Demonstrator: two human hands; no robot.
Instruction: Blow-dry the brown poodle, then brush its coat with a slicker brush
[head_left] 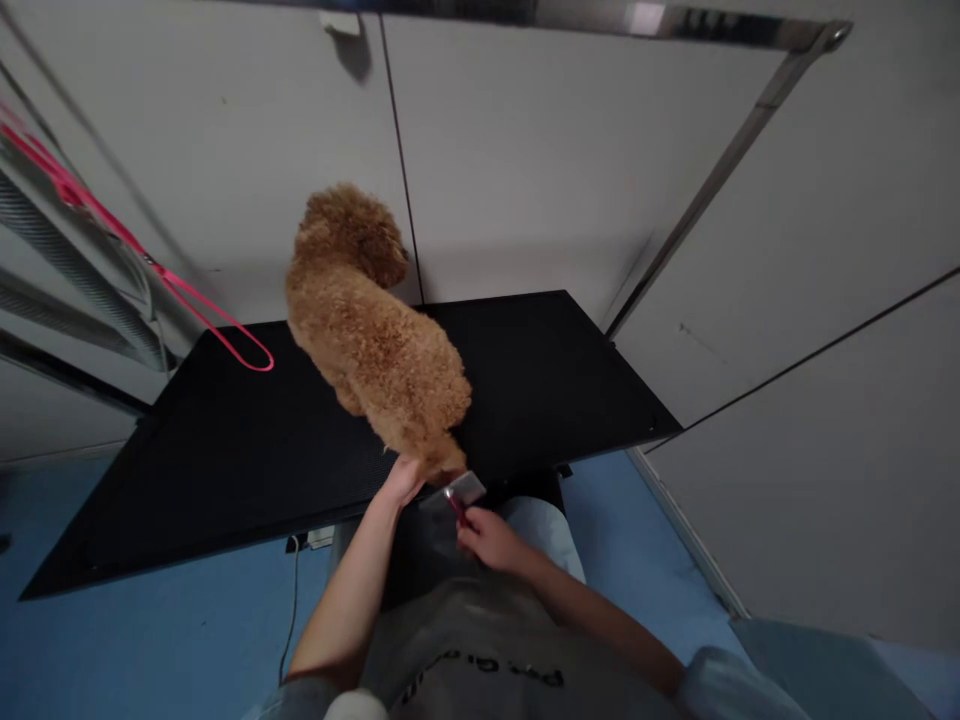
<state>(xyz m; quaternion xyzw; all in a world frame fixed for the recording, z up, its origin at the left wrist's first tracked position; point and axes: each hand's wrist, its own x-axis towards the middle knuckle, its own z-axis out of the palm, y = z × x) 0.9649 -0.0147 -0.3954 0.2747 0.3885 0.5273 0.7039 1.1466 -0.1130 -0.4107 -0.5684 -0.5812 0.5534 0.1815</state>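
A small curly brown dog [379, 335] stands on a black grooming table [240, 470], head toward the wall. My left hand [405, 478] is closed around the dog's rear leg at the table's near edge. My right hand [491, 538] grips a slicker brush [463, 491] with a red handle, its metal head touching the fur by the same leg.
A pink leash loop [225, 335] hangs from the left over the table's far corner. Grey wall panels [525, 160] stand right behind the table, with a slanted metal bar [712, 180] on the right. Blue floor [150, 640] lies below; a cable [291, 610] dangles under the table.
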